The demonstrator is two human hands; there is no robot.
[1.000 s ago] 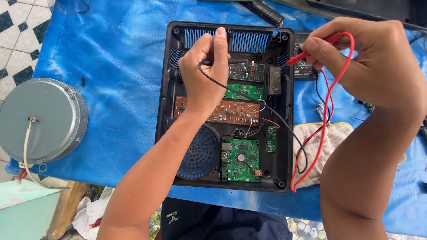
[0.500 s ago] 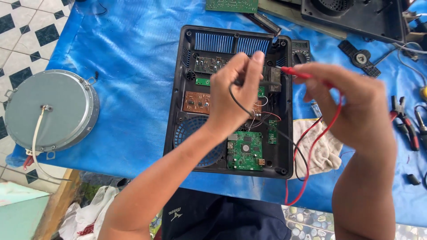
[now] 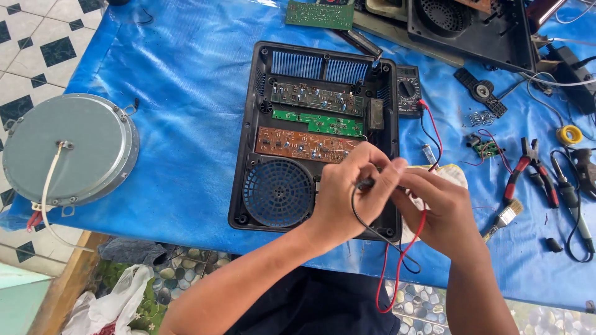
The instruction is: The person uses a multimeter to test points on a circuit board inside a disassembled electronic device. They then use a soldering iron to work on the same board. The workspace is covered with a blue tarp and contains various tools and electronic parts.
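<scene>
Black probe (image 3: 365, 184) pinched in left hand (image 3: 347, 192); right hand (image 3: 437, 208) grips red lead (image 3: 403, 260). Both hover over open casing (image 3: 248, 186), beyond which lies multimeter (image 3: 408, 92).

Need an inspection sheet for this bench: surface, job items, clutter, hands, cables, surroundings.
Surface: blue sheet over the table.
Job's things: opened black casing with circuit boards and fan grille; meter beside it.
Clutter: round grey disc, pliers, brush, second casing.
Grippers: left hand pinches a black probe; right hand beside it, grip hidden.
Cables: red lead, black lead.
Surroundings: tiled floor.
</scene>
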